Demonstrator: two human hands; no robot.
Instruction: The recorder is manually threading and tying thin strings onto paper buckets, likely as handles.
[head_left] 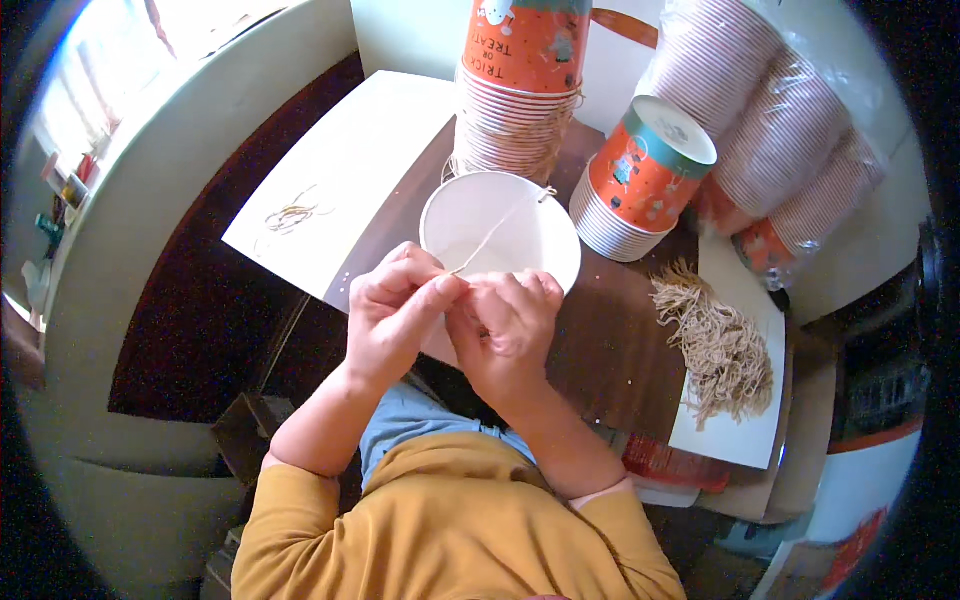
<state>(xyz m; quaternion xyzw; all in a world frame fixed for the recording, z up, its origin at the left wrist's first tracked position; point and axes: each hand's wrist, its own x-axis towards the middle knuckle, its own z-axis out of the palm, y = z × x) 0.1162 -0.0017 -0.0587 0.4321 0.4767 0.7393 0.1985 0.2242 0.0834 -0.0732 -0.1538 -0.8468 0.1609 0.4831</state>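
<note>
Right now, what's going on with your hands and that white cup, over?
Left hand and right hand both pinching thin tan string. String crosses open white paper cup, tied at far rim. Nothing blocking.

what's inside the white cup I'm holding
A thin string runs across the open white cup from its far rim to the pinching fingers of your left hand and right hand. Otherwise bare white interior shows; the near bottom is hidden by your hands.

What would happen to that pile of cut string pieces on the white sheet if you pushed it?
The pile of string pieces would probably spread and smear rather than slide as one lump, since it lies as loose, tangled strands. The pieces look thin and floppy, so they likely weigh almost nothing. Some might drag off the white sheet, as strands already reach its edge.
</note>
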